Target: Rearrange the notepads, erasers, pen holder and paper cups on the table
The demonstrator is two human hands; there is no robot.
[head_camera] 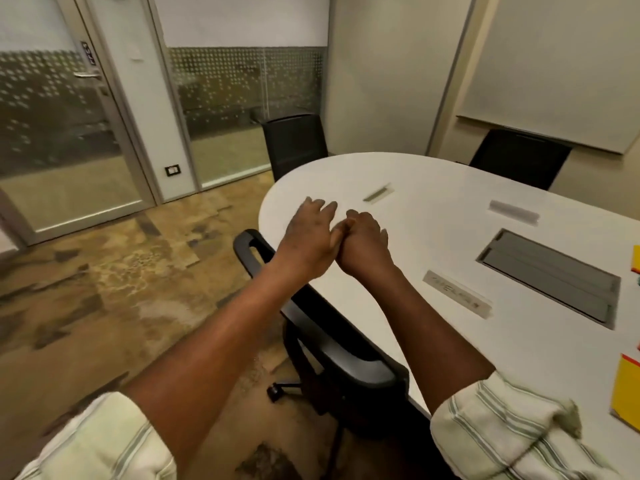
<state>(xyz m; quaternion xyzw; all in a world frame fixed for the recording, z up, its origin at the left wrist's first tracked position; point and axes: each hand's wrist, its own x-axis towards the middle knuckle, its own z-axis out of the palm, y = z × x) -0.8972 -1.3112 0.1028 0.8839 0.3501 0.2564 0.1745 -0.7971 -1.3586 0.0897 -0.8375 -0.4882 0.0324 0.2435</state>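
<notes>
- Glass door [69, 133] far left, closed; patterned carpet in front of it.
- Black chair [322, 334] pushed in at the near edge of the white table [433, 209], below both forearms.
- Left hand [308, 237]: palm down over the table's rounded left end, fingers straight and slightly spread, holding nothing.
- Right hand [365, 245]: just beside the left and touching it at the thumb side. Fingers curled under with the tips hidden; nothing seen in them.
- Grey cable hatch [547, 278] set into the tabletop, lid shut, right of the hands.
- Yellow notepad [627, 389] flat on the table at the right frame edge, partly cut off, well apart from both hands.
</notes>
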